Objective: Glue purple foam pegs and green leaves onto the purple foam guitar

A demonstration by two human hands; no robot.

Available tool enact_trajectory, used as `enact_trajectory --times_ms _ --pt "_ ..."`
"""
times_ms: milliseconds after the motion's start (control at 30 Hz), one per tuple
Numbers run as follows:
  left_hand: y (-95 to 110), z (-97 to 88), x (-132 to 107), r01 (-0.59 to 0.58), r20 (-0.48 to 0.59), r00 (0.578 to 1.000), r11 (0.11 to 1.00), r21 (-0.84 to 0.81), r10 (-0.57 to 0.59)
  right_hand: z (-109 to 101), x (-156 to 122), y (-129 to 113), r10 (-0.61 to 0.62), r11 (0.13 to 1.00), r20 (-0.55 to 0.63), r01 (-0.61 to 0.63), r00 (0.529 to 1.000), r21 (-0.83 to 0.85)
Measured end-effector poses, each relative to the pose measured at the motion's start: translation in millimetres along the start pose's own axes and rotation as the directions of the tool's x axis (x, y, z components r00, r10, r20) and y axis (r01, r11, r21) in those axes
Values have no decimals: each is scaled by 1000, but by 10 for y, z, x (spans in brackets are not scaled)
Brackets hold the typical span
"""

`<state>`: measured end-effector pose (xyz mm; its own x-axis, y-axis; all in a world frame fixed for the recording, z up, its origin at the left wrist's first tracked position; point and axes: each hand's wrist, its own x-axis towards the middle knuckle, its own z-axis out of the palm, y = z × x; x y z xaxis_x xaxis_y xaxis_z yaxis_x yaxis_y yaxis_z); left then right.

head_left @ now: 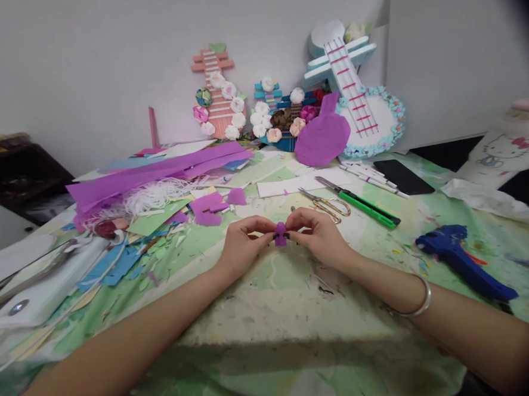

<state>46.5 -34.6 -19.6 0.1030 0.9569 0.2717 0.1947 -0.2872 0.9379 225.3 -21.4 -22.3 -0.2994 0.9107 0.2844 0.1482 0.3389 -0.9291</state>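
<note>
A small purple foam piece (pixel 280 233) is pinched between both hands above the middle of the green cutting mat (pixel 279 292). My left hand (pixel 244 244) grips its left side with thumb and fingers closed. My right hand (pixel 317 235) grips its right side the same way; a silver bangle (pixel 418 301) sits on that wrist. More purple foam scraps (pixel 209 208) lie just beyond my left hand. Gold-handled scissors (pixel 327 205) rest just beyond my right hand.
A green utility knife (pixel 361 203), black phone (pixel 402 176) and blue glue gun (pixel 463 259) lie to the right. Long purple foam sheets (pixel 155 173) and paper scraps cover the left. Decorated foam guitars (pixel 220 96) and a purple guitar cutout (pixel 322 136) stand against the wall.
</note>
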Motion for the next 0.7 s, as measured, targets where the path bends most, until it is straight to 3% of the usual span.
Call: enact_trajectory --times_ms 333,567,700 --pt "-43 -12 13 80 19 997 996 -43 -79 3 6 32 5 1000 63 -7 998 20" --pt "8 -1 -6 54 65 997 996 -64 -50 5 7 17 37 997 36 -39 999 63" --pt "22 9 -5 42 35 999 999 -32 -41 11 9 -11 75 991 29 -78 997 107"
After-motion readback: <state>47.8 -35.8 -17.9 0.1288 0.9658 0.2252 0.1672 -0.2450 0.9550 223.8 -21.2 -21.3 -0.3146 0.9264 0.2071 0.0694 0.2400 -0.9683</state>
